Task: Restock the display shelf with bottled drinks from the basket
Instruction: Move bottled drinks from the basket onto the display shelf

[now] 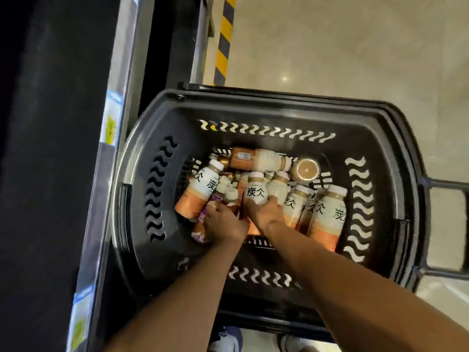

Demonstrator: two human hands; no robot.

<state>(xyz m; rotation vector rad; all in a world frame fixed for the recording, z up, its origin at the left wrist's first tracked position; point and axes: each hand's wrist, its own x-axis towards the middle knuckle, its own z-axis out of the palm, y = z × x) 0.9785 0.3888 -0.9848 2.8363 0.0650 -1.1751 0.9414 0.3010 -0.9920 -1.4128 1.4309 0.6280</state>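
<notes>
— Where is the basket [253, 107] set?
— On a glossy beige floor [355, 47], just beside the shelf edge [127, 59], to which price labels [111, 120] are fixed. A yellow-and-black striped strip [224, 39] is seen beyond.
— And the bottled drinks [327, 214]?
— They are piled in the basket's bottom. A purple-labelled bottle [200, 226] is gripped by the left hand [225, 224]; a white-capped bottle [256, 190] is clasped by the right hand [265, 212], fingers curled round it

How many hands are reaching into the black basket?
2: the left hand holding a purple-labelled bottle at the pile's near left, the right hand holding a white bottle in the middle.
</notes>
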